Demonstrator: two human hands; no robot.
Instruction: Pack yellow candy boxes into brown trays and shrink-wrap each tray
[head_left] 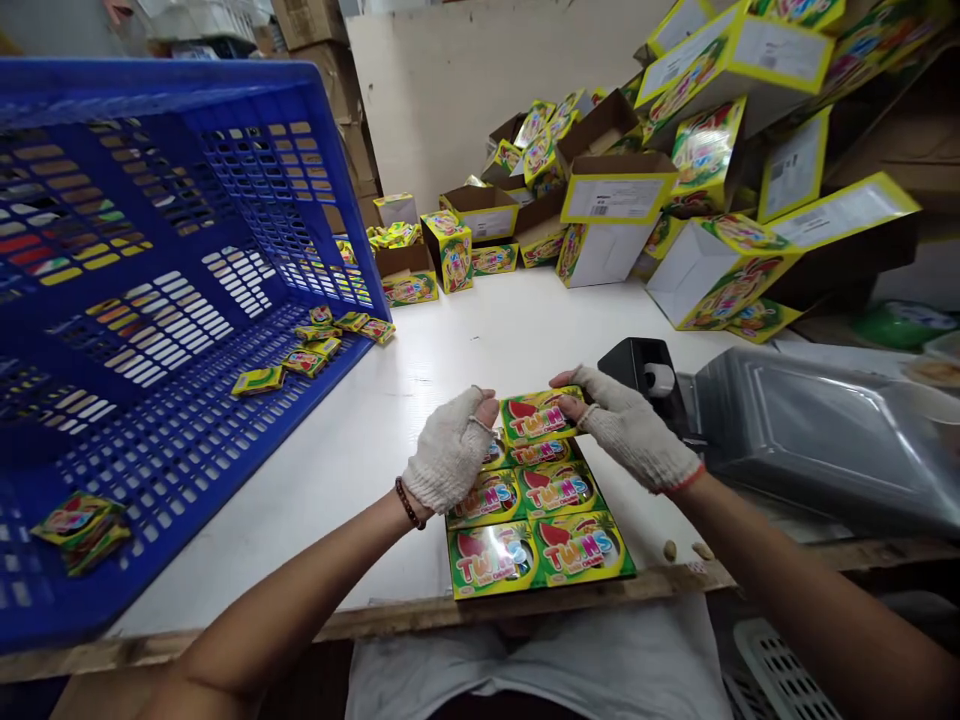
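Several flat green and yellow packets printed TWINS, with watermelon pictures, lie in two columns by the table's front edge. My right hand, in a fingerless knit glove, grips a single packet at the far end, its thumb on the top face. That packet sits slightly raised over the one behind it. On the left side of the columns, my left hand, gloved too, has its fingers curled in, thumb tip close to the raised packet's left edge. What lies under its fingers is hidden.
A blue plastic crate lies on its side at the left, with loose packets inside. Printed cartons pile up at the back and right. A black tape dispenser and a clear-lidded grey container stand right of my hands.
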